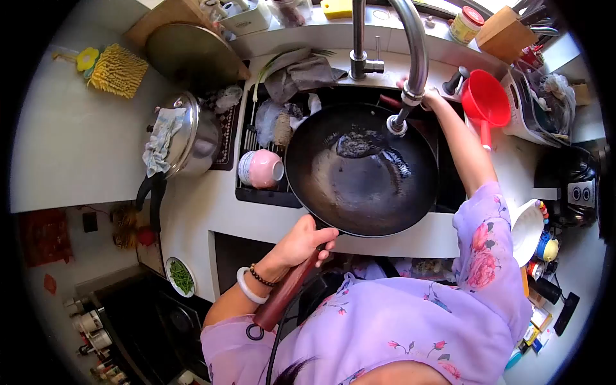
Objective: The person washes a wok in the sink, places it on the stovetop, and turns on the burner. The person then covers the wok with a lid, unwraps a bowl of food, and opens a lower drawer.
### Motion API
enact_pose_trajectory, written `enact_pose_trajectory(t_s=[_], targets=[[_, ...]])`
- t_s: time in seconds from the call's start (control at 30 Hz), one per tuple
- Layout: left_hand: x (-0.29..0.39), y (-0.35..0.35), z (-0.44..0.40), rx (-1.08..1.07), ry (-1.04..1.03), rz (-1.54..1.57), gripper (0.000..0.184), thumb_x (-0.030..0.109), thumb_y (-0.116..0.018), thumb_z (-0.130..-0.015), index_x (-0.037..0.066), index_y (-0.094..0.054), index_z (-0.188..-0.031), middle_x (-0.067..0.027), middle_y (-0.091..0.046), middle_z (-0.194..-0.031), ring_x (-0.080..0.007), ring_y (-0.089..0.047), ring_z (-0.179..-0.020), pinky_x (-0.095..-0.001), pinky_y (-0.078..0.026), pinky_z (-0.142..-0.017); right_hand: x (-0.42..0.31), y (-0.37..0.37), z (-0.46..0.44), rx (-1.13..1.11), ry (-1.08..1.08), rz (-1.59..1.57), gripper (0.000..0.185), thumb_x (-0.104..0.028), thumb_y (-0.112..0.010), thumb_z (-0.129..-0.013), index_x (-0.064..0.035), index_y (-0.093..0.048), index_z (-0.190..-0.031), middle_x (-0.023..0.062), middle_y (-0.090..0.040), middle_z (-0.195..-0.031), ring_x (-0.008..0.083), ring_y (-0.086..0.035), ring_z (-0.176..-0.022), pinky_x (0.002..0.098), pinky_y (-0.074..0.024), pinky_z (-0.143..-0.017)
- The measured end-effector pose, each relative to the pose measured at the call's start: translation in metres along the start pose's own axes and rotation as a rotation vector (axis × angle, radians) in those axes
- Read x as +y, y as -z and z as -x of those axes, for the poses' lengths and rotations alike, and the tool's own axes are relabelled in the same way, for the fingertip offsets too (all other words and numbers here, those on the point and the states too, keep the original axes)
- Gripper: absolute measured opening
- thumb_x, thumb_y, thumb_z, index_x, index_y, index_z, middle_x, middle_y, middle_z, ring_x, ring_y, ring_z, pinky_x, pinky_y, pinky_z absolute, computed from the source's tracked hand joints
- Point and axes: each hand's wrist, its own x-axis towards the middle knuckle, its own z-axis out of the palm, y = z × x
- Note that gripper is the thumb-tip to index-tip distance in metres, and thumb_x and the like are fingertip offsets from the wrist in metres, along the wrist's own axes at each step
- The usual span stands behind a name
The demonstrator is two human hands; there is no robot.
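One hand [304, 244] clasps the wok handle [286, 292], right hand [432, 98] outstretched, grip unclear.

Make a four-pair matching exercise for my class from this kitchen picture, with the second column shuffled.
Column one:
1. Wok
2. Left hand
3. Red dipper
4. Green vegetables

Column two:
A. On a white plate
B. Right of the faucet
C. Directly beneath the faucet's spout
D. Around a dark red handle

Right pairs: 1-C, 2-D, 3-B, 4-A.
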Motion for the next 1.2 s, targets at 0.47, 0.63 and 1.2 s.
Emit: enact_pose_trajectory(t_s=[0.47, 0.63, 1.2], targets=[[-0.084, 0.082, 0.038, 0.044, -0.211, -0.036, 0.018, 0.009, -0.055, -0.089, 0.002, -0.044, -0.101, -0.0029, -0.051, -0.068, -0.0091, -0.048, -0.047, -0.0239, -0.042, -0.039, -0.027, -0.073, 0.031, -0.051, -0.101, -0.884, 0.033, -0.041, -0.064, -0.088, -0.0106, -0.062, -0.101, 0.0013, -0.067, -0.078, 0.0056, -0.054, -0.058, 0.0169, -0.0429, -0.051], [-0.066, 0.075, 0.051, -0.078, -0.068, 0.142, 0.011, 0.009, -0.055, -0.090, 0.003, -0.048, -0.096, -0.0017, -0.050, -0.068, -0.0079, -0.046, -0.048, -0.0230, -0.042, -0.040, 0.019, -0.073, 0.034, -0.074, -0.189, -0.923, 0.027, -0.037, -0.062, -0.089, -0.0100, -0.064, -0.090, 0.0020, -0.067, -0.076, 0.0084, -0.059, -0.062, 0.0212, -0.0473, -0.055], [0.008, 0.060, 0.083, 0.134, 0.103, 0.105, 0.024, 0.017, -0.057, -0.092, 0.007, -0.046, -0.073, -0.0003, -0.047, -0.061, -0.0064, -0.044, -0.043, -0.0237, -0.040, -0.036, 0.028, -0.128, -0.003, -0.212, -0.019, -1.625, 0.036, -0.025, -0.068, -0.086, -0.0022, -0.058, -0.112, 0.0088, -0.067, -0.095, 0.0192, -0.065, -0.085, 0.0295, -0.0551, -0.074]])
